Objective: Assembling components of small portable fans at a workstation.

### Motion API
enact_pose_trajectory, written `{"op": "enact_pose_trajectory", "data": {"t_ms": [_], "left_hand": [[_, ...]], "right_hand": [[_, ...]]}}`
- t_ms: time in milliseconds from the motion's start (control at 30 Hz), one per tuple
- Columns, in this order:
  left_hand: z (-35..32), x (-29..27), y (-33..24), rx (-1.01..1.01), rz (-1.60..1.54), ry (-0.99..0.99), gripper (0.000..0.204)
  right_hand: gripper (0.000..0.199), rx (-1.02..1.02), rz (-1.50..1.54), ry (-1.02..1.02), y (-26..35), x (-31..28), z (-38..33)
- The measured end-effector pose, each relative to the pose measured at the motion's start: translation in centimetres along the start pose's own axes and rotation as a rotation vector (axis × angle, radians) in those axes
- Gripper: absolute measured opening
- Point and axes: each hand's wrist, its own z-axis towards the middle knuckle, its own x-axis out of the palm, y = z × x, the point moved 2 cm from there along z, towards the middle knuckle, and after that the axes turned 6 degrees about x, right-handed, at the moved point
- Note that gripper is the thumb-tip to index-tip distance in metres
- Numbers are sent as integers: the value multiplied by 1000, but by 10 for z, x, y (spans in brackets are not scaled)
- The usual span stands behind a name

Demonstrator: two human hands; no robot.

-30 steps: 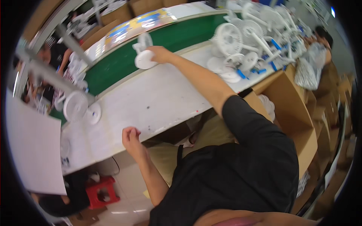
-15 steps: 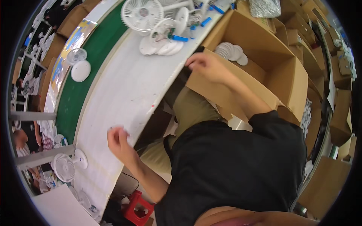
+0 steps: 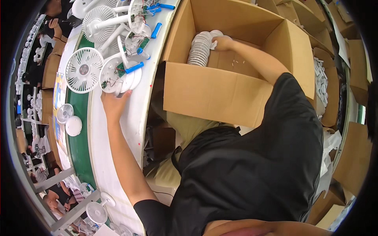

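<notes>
On the white table, my left hand (image 3: 113, 105) is closed on the near edge of a small pile of white round discs (image 3: 128, 82), thumb on the right side; its other fingertips are partly hidden. A fan base with exposed wires and a green circuit board (image 3: 119, 70) lies against these discs, with a blue cylinder (image 3: 134, 67) hanging from it. My right hand (image 3: 223, 43) reaches into the open cardboard box (image 3: 214, 92), its fingers closed on a white disc (image 3: 214, 45). Right beside it is a long row of similar white discs (image 3: 200, 49) standing on edge.
Several white desk fans (image 3: 84, 70) crowd the table's far end. Along the left runs a green conveyor belt (image 3: 80, 157), bearing a white round part (image 3: 73, 126) and a small fan head (image 3: 65, 113). More cartons line the right side. Other people work beyond the belt.
My view has shifted. My left hand has moved forward along the table to the discs and closed on them. My right hand has gone from the box's rim down inside to its discs.
</notes>
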Motion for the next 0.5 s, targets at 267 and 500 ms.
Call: {"op": "enact_pose_trajectory", "data": {"t_ms": [267, 500], "left_hand": [[-36, -12, -21, -57, 132, 16, 67], [-52, 9, -19, -123, 45, -114, 66]], "right_hand": [[75, -51, -308, -605, 21, 70, 69], [74, 19, -372, -186, 50, 36, 69]]}}
